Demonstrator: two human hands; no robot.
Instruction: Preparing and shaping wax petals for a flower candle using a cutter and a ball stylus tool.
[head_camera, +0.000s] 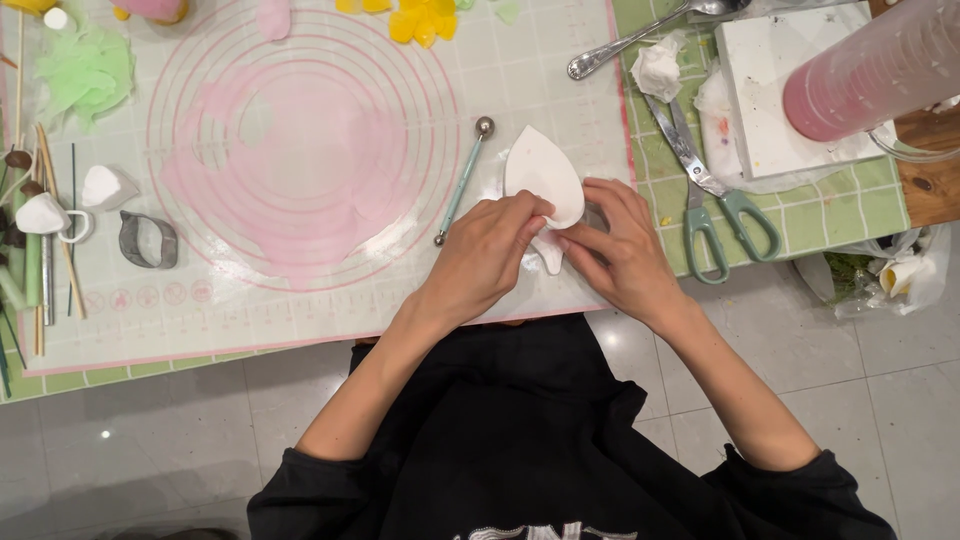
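A white, petal-shaped piece of soft paste (541, 172) lies on the pale silicone work mat (250, 300), its pointed tip toward the far side. My left hand (490, 255) pinches its near lower edge with thumb and fingertips. My right hand (618, 245) holds the narrow lower tail of the same piece from the right. Both hands meet at the petal's base. A teal ball-ended modelling tool (462, 182) lies just left of the petal, untouched.
Green-handled scissors (712, 195) and a metal spoon (640, 38) lie right of the mat on a green cutting mat (850, 205). A white board (770, 90), a pink tumbler (875, 70), a metal cutter (148, 240), sticks and small white pieces (40, 215) sit around.
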